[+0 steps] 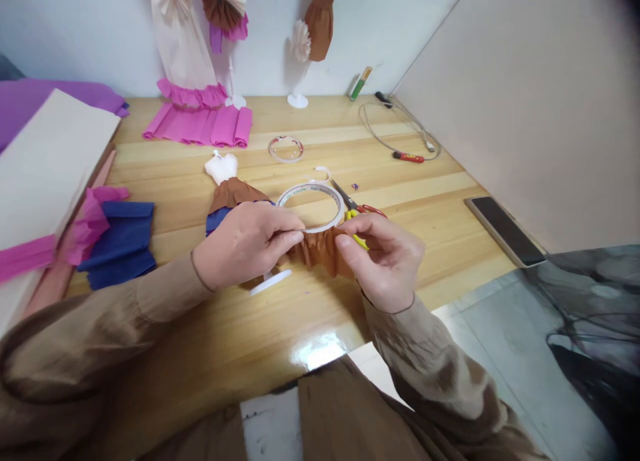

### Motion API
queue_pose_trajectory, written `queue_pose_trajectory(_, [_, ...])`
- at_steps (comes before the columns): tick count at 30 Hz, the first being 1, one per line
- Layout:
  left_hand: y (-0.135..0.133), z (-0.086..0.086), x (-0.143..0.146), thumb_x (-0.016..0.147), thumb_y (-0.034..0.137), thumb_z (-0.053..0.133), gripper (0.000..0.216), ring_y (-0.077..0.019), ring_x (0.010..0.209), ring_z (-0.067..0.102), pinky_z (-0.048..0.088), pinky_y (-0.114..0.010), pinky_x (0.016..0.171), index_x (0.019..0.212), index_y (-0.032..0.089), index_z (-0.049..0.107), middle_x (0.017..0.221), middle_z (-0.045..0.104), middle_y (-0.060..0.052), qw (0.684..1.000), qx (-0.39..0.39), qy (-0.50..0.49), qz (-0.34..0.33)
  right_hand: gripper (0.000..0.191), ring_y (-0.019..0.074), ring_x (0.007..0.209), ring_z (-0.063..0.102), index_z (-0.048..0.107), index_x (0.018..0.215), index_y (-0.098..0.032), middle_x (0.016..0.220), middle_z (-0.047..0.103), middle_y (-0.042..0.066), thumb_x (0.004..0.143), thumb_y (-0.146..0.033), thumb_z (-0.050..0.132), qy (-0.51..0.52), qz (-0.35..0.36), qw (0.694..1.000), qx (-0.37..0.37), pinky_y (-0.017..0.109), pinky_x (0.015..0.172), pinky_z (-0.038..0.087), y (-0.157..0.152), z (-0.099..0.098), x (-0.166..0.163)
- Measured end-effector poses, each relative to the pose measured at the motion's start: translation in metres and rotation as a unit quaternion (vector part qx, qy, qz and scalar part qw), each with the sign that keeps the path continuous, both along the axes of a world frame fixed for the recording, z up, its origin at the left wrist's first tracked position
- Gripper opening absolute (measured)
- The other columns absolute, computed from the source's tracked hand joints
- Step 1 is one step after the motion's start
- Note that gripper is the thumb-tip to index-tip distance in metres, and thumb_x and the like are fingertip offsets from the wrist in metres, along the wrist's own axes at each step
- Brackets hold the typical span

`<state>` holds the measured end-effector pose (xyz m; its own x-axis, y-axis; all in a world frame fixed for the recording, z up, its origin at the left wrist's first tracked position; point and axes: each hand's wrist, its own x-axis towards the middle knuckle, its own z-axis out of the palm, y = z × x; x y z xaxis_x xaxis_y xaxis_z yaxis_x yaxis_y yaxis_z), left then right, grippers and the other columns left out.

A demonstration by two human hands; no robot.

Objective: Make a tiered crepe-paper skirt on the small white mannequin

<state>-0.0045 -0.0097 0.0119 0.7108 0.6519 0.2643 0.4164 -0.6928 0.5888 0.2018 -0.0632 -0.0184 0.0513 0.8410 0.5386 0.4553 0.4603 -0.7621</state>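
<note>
Over the glossy wood table (320,314), left hand (250,239) and right hand (385,255) pinch a ruffled brown crepe-paper strip (323,251) along a white tape roll (310,189), the right kinda blocking red-and-yellow-handled scissors (351,215).

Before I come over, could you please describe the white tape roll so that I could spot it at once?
On the wooden table, find the left hand and right hand at the brown ruffled strip. The white tape roll is the ring just beyond that strip. Unlike the red-marked ring farther back, it has lettering printed on its inner wall.
</note>
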Motion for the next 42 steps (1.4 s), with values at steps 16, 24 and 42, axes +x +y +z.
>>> queue_pose_trajectory(16, [0.001,0.000,-0.001,0.095,0.021,0.047,0.032,-0.0135,0.063,0.053,0.041,-0.027,0.065,0.064,0.019,0.056,0.062,0.059,0.000,0.999,-0.010,-0.023,-0.021,0.020,0.0094,0.050,0.053,0.058,0.062,-0.019,0.056,0.061,-0.004,0.069,-0.023,0.077,0.133,0.001,0.985,-0.105,0.023,0.050,0.045,0.008,0.003,-0.001])
queue_pose_trajectory(24, [0.001,0.001,0.001,0.096,0.019,0.047,0.033,-0.0140,0.066,0.057,0.043,-0.027,0.067,0.066,0.019,0.060,0.067,0.064,-0.001,0.997,-0.001,-0.043,-0.060,0.041,0.0081,0.052,0.049,0.055,0.060,-0.018,0.057,0.056,-0.005,0.055,-0.036,0.092,0.272,0.105,0.915,-0.279,0.022,0.052,0.040,0.019,0.003,0.008])
queue_pose_trajectory(42, [0.004,-0.007,-0.002,0.093,0.021,0.050,0.027,-0.0123,0.068,0.062,0.047,-0.022,0.066,0.069,0.017,0.062,0.069,0.068,-0.001,0.998,-0.019,-0.046,-0.026,0.042,0.0091,0.050,0.042,0.060,0.058,-0.019,0.053,0.050,-0.004,0.066,-0.052,0.085,0.268,0.103,0.914,-0.285,0.026,0.050,0.035,0.013,0.008,0.012])
